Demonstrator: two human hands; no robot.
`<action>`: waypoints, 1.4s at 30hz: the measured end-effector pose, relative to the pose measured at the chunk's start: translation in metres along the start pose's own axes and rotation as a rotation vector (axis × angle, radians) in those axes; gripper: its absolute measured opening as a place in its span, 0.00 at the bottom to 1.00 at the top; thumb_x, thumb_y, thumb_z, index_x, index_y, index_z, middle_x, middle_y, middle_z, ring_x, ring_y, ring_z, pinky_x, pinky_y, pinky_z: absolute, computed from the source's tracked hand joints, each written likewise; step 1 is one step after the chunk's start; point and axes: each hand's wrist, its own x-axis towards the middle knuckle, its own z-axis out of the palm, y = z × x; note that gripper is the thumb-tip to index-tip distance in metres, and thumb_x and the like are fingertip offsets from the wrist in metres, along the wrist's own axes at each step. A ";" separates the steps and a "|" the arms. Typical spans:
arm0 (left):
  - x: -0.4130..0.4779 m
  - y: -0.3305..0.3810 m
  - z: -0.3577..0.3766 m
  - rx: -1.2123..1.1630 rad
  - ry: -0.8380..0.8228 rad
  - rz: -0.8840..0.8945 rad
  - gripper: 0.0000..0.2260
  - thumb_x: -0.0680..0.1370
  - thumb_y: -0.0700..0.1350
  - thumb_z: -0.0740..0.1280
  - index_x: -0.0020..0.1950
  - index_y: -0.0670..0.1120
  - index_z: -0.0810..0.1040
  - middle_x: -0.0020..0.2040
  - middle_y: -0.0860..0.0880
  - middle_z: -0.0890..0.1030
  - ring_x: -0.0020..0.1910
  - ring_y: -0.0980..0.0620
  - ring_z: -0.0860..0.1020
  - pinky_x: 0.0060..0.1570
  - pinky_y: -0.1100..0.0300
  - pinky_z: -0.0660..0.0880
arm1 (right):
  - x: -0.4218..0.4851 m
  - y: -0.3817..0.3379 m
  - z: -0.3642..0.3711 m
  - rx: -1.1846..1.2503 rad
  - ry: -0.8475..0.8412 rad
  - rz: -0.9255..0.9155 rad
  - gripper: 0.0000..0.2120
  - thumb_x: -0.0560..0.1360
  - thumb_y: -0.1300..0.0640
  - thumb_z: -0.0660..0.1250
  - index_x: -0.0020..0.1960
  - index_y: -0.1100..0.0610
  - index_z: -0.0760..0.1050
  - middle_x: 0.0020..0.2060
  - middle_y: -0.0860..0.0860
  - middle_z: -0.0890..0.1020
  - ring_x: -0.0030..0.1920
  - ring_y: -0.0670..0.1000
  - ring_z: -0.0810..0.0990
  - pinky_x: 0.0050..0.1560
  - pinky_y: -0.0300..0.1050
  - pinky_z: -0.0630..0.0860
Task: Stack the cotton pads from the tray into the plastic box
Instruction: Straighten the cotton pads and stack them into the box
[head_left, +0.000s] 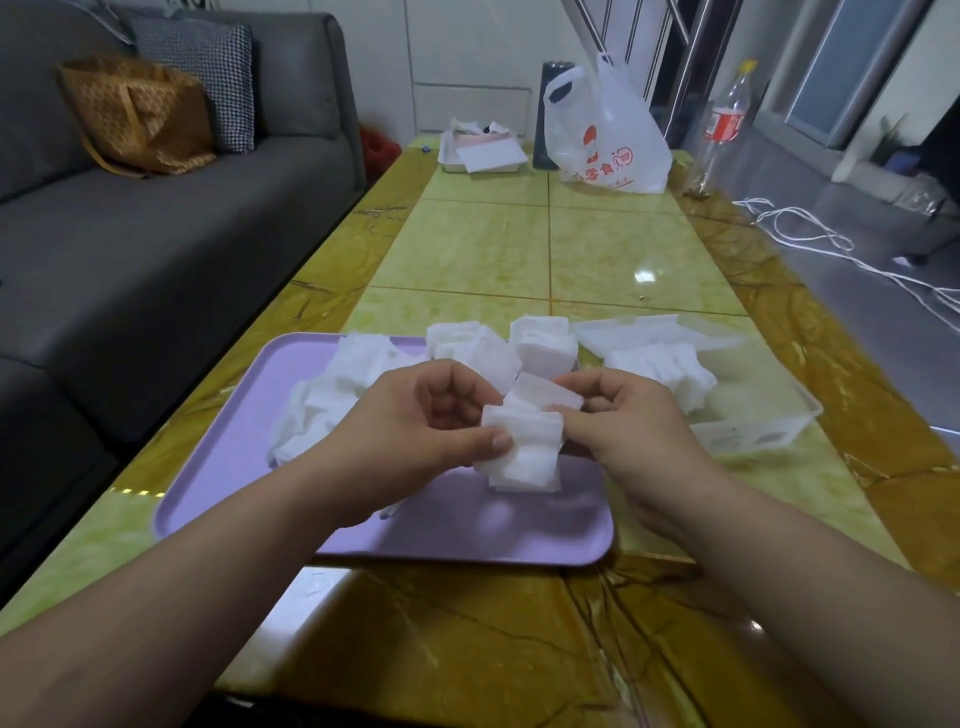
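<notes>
Both forearms are seen reaching in from the near edge of the counter (519, 244). A small stack of cotton pads (522, 447) is held above the purple tray (467, 525), pinched between the thumb and fingers of the left hand (415, 431) on one side and the fingers of the right hand (628, 421) on the other. More cotton pads are heaped loosely on the tray's far half (332, 405). Just right of the tray, the clear plastic box (748, 431) is set on the counter, with a row of pads (660, 364) already inside. A white plastic bag (608, 130) and a bottle (722, 124) are placed at the far end.
</notes>
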 end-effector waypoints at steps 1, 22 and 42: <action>-0.001 0.001 -0.001 -0.017 -0.006 0.003 0.12 0.71 0.31 0.77 0.52 0.38 0.82 0.45 0.38 0.86 0.42 0.48 0.85 0.45 0.56 0.84 | 0.000 0.001 0.000 0.011 -0.013 0.003 0.08 0.75 0.70 0.73 0.51 0.61 0.83 0.43 0.59 0.88 0.49 0.59 0.88 0.51 0.54 0.85; 0.007 -0.014 0.005 0.081 0.151 0.013 0.05 0.74 0.40 0.78 0.46 0.41 0.83 0.40 0.45 0.87 0.37 0.52 0.83 0.39 0.54 0.82 | -0.011 -0.005 0.008 -0.070 -0.226 -0.066 0.07 0.78 0.57 0.72 0.52 0.58 0.86 0.47 0.58 0.88 0.51 0.57 0.87 0.52 0.52 0.84; 0.006 -0.018 0.004 -0.010 -0.070 -0.104 0.11 0.76 0.35 0.75 0.57 0.41 0.83 0.47 0.37 0.86 0.39 0.48 0.83 0.39 0.59 0.80 | -0.006 0.002 0.010 -0.003 -0.103 0.020 0.04 0.81 0.60 0.68 0.52 0.57 0.82 0.45 0.55 0.87 0.44 0.52 0.86 0.44 0.48 0.83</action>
